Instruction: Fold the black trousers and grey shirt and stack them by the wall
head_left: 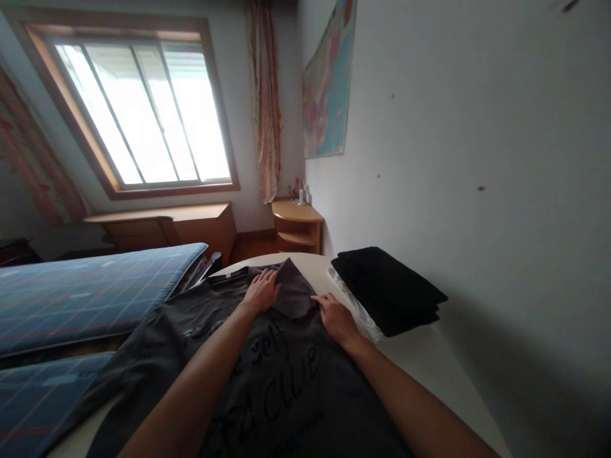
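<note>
Resting left hand (pixel 262 291) palm-down on dark grey lettered fabric T-shirt (pixel 272 381), spread beneath both hands, probably to steady folded-over flap (pixel 296 289); touching its edge with separate right hand (pixel 335 318), cannot tell if pinching. With rectangular black folded-cloth stack (pixel 387 289) right of right hand, presumably for working room.

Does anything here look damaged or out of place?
Mainly the wall: a few small dark marks interrupt its pale surface on the right. I can't tell whether they're holes or stains. I see no spill on the shirt.
</note>
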`<state>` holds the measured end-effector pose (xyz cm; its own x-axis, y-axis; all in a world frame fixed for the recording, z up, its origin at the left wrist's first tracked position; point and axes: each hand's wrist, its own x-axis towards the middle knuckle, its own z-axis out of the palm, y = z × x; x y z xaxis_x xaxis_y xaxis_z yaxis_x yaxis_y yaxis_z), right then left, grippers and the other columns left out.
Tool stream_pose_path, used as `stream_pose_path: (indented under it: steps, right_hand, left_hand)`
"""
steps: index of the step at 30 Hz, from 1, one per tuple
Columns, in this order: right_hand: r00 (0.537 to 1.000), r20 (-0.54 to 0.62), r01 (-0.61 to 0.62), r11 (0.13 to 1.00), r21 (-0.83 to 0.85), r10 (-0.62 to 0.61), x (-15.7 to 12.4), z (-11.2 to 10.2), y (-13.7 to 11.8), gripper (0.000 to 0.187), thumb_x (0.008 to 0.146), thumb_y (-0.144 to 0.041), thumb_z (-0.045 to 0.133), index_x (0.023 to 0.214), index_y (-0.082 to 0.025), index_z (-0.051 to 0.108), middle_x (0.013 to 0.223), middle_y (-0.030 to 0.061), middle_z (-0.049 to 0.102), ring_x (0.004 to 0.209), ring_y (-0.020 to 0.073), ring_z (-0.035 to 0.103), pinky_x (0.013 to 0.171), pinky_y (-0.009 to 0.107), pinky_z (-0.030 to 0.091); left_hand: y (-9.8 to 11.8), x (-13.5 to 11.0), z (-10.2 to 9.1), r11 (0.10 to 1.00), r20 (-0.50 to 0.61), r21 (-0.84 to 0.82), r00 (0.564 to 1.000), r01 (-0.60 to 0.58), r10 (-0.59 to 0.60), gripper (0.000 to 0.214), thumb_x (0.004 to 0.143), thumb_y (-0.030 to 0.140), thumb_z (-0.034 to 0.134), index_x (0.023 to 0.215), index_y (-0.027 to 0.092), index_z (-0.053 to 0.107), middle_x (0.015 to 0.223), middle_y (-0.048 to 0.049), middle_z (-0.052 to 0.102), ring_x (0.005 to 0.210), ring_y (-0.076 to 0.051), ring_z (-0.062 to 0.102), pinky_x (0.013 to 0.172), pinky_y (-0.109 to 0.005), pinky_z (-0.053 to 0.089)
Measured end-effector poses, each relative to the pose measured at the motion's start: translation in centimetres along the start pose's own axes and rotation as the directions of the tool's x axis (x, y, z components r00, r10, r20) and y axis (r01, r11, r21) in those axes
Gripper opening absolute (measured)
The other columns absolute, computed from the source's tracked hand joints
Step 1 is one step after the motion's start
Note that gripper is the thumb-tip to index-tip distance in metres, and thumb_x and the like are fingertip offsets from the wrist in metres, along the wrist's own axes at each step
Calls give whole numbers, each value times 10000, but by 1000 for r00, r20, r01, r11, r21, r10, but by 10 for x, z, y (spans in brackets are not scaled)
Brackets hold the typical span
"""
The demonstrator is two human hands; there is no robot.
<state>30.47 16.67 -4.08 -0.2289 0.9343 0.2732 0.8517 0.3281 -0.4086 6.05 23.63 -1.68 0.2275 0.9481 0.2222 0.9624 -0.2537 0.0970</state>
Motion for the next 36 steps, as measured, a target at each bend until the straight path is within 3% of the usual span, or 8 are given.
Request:
stream_pose_path:
  steps: [7, 13, 18, 21, 25, 30, 33, 36]
  right_hand:
    - [1000, 18, -5, 1000, 11, 5, -1, -2, 0, 493, 952, -98, 376, 1353, -269, 606, 1202, 58, 643, 1010, 154, 647, 909, 224, 457]
    - [1000, 3, 0, 1000, -4, 0, -1, 0, 0, 511, 952, -88, 374, 1388, -264, 572, 1237, 67, 622, 1014, 152, 646, 908, 222, 465]
    - [999, -26, 31, 1000, 5, -30, -1, 0, 0, 526, 934, -63, 374, 1386, -251, 568, 1251, 75, 608, 1032, 160, 644, 925, 237, 476]
    - [995, -54, 84, 996, -6, -84, -2, -3, -3, 546, 917, -40, 385, 1386, -253, 565, 1280, 76, 595, 1076, 166, 628, 967, 259, 461]
    - [974, -80, 205, 977, -64, -210, -7, -10, -12, 544, 916, -29, 401, 1362, -281, 584, 1300, 73, 598, 1121, 188, 606, 960, 314, 451]
    - [946, -68, 307, 943, -132, -317, -13, -15, -21, 458, 944, -74, 469, 1324, -289, 607, 1333, 75, 605, 1171, 217, 579, 957, 358, 426]
    - [929, -54, 355, 922, -154, -367, -15, -19, -25, 423, 953, -85, 491, 1307, -283, 613, 1337, 70, 610, 1162, 221, 578, 949, 361, 415]
    - [902, -19, 419, 887, -195, -431, -17, -22, -30, 386, 969, -128, 511, 1310, -280, 608, 1323, 72, 620, 1106, 226, 592, 926, 371, 413]
  left_hand:
    - [5, 34, 19, 995, 61, -18, 993, 97, -96, 632, 1009, 518, 255, 1490, 122, 358, 1470, -178, 509, 1411, -299, 409, 1168, -469, 251]
    - [1, 43, 26, 998, 121, -29, 991, 54, -51, 692, 976, 528, 345, 1533, 123, 275, 1545, -186, 404, 1436, -303, 366, 1158, -479, 255]
    - [14, 43, 17, 1000, 89, 1, 996, 18, -18, 696, 939, 379, 465, 1557, 155, 235, 1607, -190, 275, 1452, -340, 317, 1142, -490, 281]
    - [32, 41, 8, 997, 45, 20, 996, -75, 74, 661, 911, 210, 477, 1545, 263, 299, 1661, -89, 147, 1468, -317, 275, 1143, -462, 300]
    - [49, 43, -4, 983, 63, 29, 982, -183, 181, 610, 923, 100, 410, 1469, 370, 430, 1631, -9, 263, 1358, -281, 441, 1081, -446, 393]
    - [52, 48, -24, 971, 110, 42, 967, -235, 230, 365, 943, 119, 434, 1145, 291, 683, 1446, -43, 524, 1235, -250, 539, 1000, -394, 460]
    - [50, 48, -36, 969, 133, 49, 963, -242, 233, 277, 951, 159, 465, 1077, 277, 682, 1247, -51, 644, 1121, -221, 608, 956, -353, 473]
    - [55, 46, -41, 979, 114, 77, 977, -188, 178, 262, 985, 252, 438, 1158, 273, 633, 1203, -68, 654, 1057, -226, 646, 936, -365, 476]
